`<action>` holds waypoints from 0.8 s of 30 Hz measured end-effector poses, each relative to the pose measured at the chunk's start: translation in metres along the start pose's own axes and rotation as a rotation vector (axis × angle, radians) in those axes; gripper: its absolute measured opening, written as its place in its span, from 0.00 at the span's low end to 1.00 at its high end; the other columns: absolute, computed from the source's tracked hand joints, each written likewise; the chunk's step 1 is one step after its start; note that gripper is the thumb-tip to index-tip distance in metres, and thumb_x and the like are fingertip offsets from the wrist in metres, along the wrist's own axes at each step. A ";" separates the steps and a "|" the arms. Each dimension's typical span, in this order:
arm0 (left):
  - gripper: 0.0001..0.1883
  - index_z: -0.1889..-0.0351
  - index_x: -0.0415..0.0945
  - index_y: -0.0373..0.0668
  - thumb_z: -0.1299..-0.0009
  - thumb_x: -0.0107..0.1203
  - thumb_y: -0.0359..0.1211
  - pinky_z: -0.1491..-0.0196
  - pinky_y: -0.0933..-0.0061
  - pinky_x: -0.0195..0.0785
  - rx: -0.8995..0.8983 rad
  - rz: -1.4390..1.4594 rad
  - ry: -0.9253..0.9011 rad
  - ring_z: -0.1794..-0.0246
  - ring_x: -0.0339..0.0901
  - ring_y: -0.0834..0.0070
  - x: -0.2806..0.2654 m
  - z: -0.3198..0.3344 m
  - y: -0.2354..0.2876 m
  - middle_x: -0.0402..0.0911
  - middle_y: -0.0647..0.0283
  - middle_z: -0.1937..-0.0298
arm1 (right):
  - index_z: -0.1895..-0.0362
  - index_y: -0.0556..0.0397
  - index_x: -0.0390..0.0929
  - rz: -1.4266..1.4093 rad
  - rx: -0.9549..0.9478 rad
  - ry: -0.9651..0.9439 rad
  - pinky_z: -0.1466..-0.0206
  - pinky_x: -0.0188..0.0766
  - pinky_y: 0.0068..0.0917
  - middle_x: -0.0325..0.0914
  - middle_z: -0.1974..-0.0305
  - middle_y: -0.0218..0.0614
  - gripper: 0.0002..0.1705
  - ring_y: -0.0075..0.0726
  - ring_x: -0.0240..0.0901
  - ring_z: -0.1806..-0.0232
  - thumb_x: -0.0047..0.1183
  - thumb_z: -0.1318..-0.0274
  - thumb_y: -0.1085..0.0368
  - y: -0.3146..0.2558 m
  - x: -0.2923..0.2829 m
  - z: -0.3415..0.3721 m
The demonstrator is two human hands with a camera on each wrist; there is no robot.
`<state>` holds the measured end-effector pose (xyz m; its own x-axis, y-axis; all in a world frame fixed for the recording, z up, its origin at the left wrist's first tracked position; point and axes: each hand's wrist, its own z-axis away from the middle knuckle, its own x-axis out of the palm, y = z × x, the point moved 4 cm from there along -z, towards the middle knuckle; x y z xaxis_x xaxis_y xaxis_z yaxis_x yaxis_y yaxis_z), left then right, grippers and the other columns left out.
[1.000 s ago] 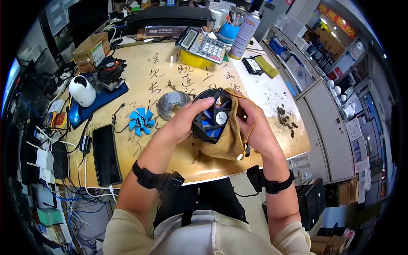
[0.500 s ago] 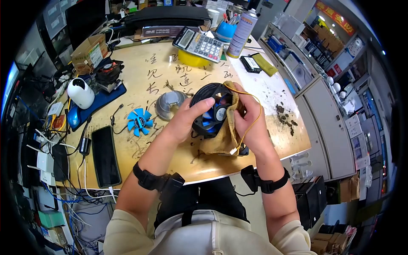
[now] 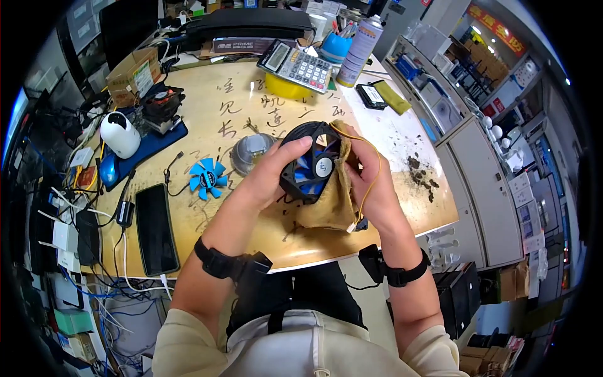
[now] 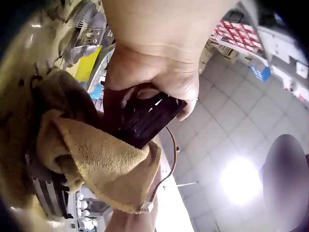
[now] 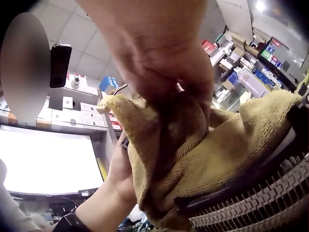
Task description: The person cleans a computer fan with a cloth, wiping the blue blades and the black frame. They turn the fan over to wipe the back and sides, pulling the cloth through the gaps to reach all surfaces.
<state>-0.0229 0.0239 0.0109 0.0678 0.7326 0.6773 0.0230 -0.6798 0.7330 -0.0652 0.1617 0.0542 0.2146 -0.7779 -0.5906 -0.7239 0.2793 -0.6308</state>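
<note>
A black cooling fan (image 3: 324,167) with blue blades is tilted up over the near part of the table. My left hand (image 3: 267,174) grips its frame from the left, thumb along the upper rim. On the other side my right hand (image 3: 375,188) holds a brown cloth (image 3: 326,212) bunched against the fan's edge. The fan's yellow cable (image 3: 379,164) loops over the right hand and ends in a white plug (image 3: 351,229). Below the cloth, a finned heatsink (image 5: 241,205) shows in the right wrist view. The right fingertips are hidden in the cloth.
Left of the hands lie a loose blue fan rotor (image 3: 208,179), a round finned cooler (image 3: 248,154) and a phone (image 3: 157,229). A calculator (image 3: 298,66), spray can (image 3: 361,50) and green cloth (image 3: 392,97) stand or lie behind. Dark dirt (image 3: 424,179) is scattered at right.
The fan tilted slightly, then turned back to face up more. The right hand with the cloth shifted a little at the fan's edge, and the cable swung along with it.
</note>
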 end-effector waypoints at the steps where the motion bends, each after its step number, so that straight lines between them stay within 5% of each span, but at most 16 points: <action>1: 0.22 0.50 0.68 0.37 0.37 0.52 0.42 0.58 0.76 0.70 -0.005 -0.028 -0.010 0.62 0.75 0.78 0.000 0.000 0.000 0.76 0.63 0.59 | 0.41 0.56 0.63 0.031 -0.029 0.001 0.55 0.65 0.19 0.70 0.53 0.36 0.31 0.22 0.68 0.56 0.42 0.54 0.85 -0.001 0.000 0.001; 4: 0.22 0.51 0.69 0.37 0.38 0.54 0.42 0.58 0.77 0.69 0.054 -0.091 -0.016 0.63 0.75 0.79 0.001 -0.001 -0.002 0.76 0.64 0.60 | 0.43 0.57 0.64 -0.111 0.097 -0.010 0.53 0.65 0.20 0.71 0.55 0.37 0.29 0.24 0.68 0.55 0.43 0.53 0.84 0.002 0.001 0.001; 14: 0.20 0.53 0.69 0.37 0.38 0.54 0.40 0.60 0.78 0.69 0.137 -0.037 0.057 0.65 0.74 0.79 0.002 -0.003 0.001 0.76 0.65 0.63 | 0.42 0.59 0.60 -0.276 0.046 -0.211 0.45 0.58 0.19 0.68 0.51 0.31 0.24 0.23 0.63 0.50 0.38 0.45 0.80 0.008 -0.001 -0.004; 17: 0.20 0.53 0.70 0.36 0.38 0.54 0.40 0.62 0.78 0.70 0.115 -0.045 0.061 0.66 0.75 0.80 -0.001 -0.005 0.000 0.76 0.64 0.63 | 0.44 0.61 0.62 -0.465 0.107 -0.196 0.43 0.57 0.24 0.68 0.52 0.44 0.27 0.37 0.65 0.48 0.38 0.53 0.83 0.006 -0.002 -0.003; 20: 0.20 0.54 0.70 0.35 0.37 0.52 0.42 0.64 0.79 0.70 0.029 -0.077 0.038 0.67 0.75 0.81 -0.005 -0.003 -0.001 0.77 0.63 0.63 | 0.44 0.61 0.62 -0.580 0.235 -0.212 0.43 0.57 0.24 0.68 0.52 0.41 0.27 0.33 0.64 0.48 0.39 0.52 0.82 0.004 -0.001 -0.001; 24: 0.20 0.54 0.70 0.36 0.35 0.49 0.43 0.63 0.79 0.70 -0.003 -0.086 -0.013 0.66 0.75 0.80 0.000 -0.002 0.001 0.77 0.64 0.63 | 0.43 0.62 0.61 -0.551 0.173 -0.229 0.43 0.57 0.23 0.68 0.50 0.40 0.27 0.30 0.63 0.47 0.41 0.52 0.81 0.006 0.002 0.000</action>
<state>-0.0249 0.0232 0.0114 0.0782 0.7877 0.6111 0.0261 -0.6144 0.7886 -0.0691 0.1619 0.0489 0.6757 -0.6985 -0.2358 -0.3539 -0.0268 -0.9349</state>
